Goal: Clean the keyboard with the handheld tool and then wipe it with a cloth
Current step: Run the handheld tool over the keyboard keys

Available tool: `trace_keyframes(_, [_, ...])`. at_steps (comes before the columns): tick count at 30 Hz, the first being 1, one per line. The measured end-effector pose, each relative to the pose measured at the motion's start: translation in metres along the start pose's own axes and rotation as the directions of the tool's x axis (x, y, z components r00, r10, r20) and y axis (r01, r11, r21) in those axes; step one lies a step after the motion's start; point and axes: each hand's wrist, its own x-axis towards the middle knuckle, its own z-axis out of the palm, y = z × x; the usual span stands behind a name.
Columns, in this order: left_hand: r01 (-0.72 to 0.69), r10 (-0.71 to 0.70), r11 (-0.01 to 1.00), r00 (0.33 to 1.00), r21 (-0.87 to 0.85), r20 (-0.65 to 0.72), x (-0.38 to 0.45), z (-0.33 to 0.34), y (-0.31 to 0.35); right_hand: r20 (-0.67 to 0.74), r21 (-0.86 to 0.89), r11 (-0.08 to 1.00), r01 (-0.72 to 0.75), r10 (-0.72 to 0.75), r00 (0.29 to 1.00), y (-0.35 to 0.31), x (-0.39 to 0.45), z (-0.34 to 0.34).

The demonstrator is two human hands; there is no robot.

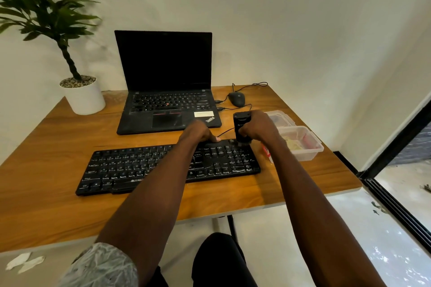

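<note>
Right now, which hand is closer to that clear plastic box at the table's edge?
The right hand. It grips the handheld tool at the keyboard's far right corner, just beside the plastic box. The left hand rests on the keyboard's back edge, farther from it.

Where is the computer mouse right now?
In the head view, the mouse sits at the table's far right, beside the open laptop and beyond the plastic containers.

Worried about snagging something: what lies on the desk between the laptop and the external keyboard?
In the head view, a thin black cable crosses bare wood between the laptop and the keyboard; the left hand also rests at the keyboard's far edge there.
</note>
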Motion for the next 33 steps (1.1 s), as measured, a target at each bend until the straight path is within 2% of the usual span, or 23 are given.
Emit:
trace_keyframes(3, [-0.002, 0.002, 1.000, 1.000, 0.017, -0.022, 0.003, 0.002, 0.000, 0.063, 0.071, 0.993, 0.098, -0.103, 0.993, -0.012, -0.008, 0.019])
trace_keyframes(6, [-0.016, 0.017, 1.000, 0.999, 0.005, -0.046, 0.002, 0.002, -0.002, 0.081, 0.170, 0.982, 0.084, -0.099, 0.992, -0.008, -0.006, 0.019])
trace_keyframes(9, [-0.017, 0.016, 1.000, 1.000, -0.025, -0.027, 0.004, 0.002, -0.004, 0.003, 0.054, 0.998, 0.026, -0.026, 1.000, 0.005, 0.000, 0.005])
trace_keyframes(12, [-0.031, 0.030, 0.999, 0.999, -0.033, -0.021, 0.005, 0.002, -0.005, -0.048, -0.015, 0.999, 0.040, -0.040, 0.998, 0.004, 0.000, 0.002])
trace_keyframes(19, [-0.062, 0.067, 0.997, 0.991, 0.040, -0.117, 0.010, 0.004, -0.009, 0.109, 0.234, 0.966, 0.112, -0.141, 0.984, -0.020, -0.013, 0.034])
trace_keyframes(25, [-0.047, 0.043, 0.995, 0.998, -0.083, -0.048, 0.012, 0.005, -0.012, 0.007, 0.025, 0.999, 0.041, -0.042, 0.999, -0.005, 0.001, 0.010])
trace_keyframes(27, [-0.047, 0.044, 0.995, 0.998, -0.090, -0.041, 0.013, 0.005, -0.012, -0.015, -0.029, 0.998, 0.048, -0.049, 0.999, -0.008, 0.000, 0.010])
trace_keyframes(30, [-0.062, 0.059, 0.997, 0.995, -0.040, -0.074, 0.015, 0.005, -0.013, 0.093, 0.112, 0.987, 0.112, -0.123, 0.988, -0.021, -0.008, 0.028])
trace_keyframes(33, [-0.071, 0.071, 0.997, 0.990, 0.002, -0.125, 0.017, 0.006, -0.014, 0.139, 0.243, 0.964, 0.109, -0.146, 0.980, -0.022, -0.011, 0.038])
